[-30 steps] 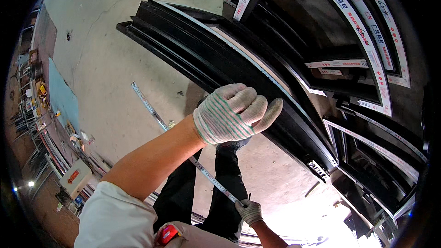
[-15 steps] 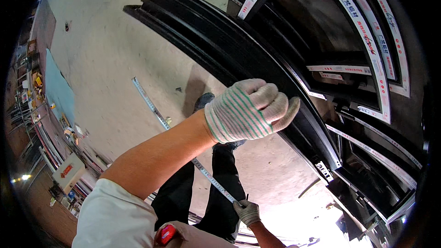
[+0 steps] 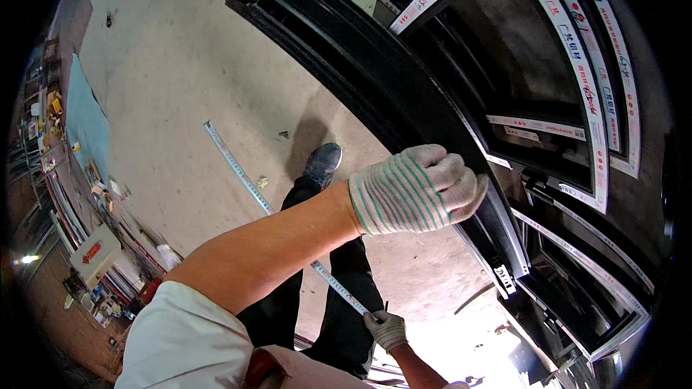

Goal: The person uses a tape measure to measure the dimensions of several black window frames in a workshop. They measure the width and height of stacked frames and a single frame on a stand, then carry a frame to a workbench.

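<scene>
A long black metal profile frame (image 3: 375, 72) with grooved edges slants from the upper middle down to the right. My left hand (image 3: 422, 191), in a white knit glove with green stripes, is closed over its near edge; the fingertips are partly hidden. Lower down, my right hand (image 3: 388, 331), gloved alike, grips the blade of a tape measure (image 3: 238, 168). The blade runs up and left, passing under my left forearm, and its free end hangs over the floor. A thin dark stick pokes up from the right hand, too small to name.
Black window frames (image 3: 591, 101) with white printed protective strips stand along the right. A shoe (image 3: 324, 163) is on the concrete floor (image 3: 173, 86) below. Shelves and tools (image 3: 54, 115), a pale blue-green sheet (image 3: 88, 119) and a light box (image 3: 94, 256) line the left.
My left hand and the black profile frame have shifted right and slightly down in view. The shoe shows more fully. My right hand keeps its hold on the tape measure.
</scene>
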`<state>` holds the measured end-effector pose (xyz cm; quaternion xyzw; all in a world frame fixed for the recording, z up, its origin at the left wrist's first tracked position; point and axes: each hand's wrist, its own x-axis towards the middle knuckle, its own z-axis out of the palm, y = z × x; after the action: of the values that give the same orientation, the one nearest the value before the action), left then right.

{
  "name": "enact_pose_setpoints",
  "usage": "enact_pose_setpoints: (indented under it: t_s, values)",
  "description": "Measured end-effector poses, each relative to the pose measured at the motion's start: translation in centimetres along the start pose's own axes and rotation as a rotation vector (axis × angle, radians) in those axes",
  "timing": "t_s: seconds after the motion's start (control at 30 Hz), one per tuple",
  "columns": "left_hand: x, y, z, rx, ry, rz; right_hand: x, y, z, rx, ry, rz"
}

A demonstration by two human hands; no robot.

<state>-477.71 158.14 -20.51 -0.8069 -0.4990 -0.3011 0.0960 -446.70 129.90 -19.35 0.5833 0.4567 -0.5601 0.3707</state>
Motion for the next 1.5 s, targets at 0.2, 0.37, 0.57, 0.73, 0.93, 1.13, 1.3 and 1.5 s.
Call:
enact_pose_setpoints:
  t_s: [0.2,0.37,0.57,0.73,0.93,1.13,1.3,1.5]
  values:
    - [0.2,0.5,-1.3,0.004,-0.238,0.005,-0.1,0.8,0.0,0.001,0.057,-0.065]
    - [1.6,1.0,-3.3,-0.076,-0.345,-0.065,-0.9,2.2,1.0,0.105,0.151,-0.124]
    - [4.6,1.7,-3.8,-0.135,-0.698,-0.273,-4.0,3.8,-0.3,0.095,0.308,-0.258]
    - [7.5,3.4,-4.7,-0.030,-0.865,-0.337,-5.9,6.4,-2.4,0.046,0.403,-0.376]
    - [9.8,4.7,-4.6,0.048,-1.148,-0.393,-10.0,7.7,-7.0,0.038,0.343,-0.325]
    - [10.3,5.3,-5.5,0.101,-1.349,-0.324,-13.7,6.7,-9.2,0.153,0.384,-0.288]
    - [10.9,4.0,-4.6,0.118,-1.493,-0.194,-14.6,3.8,-10.2,0.257,0.533,-0.308]
    - [16.3,3.5,-3.0,0.071,-1.654,0.040,-15.0,-0.9,-13.8,0.229,0.560,-0.308]
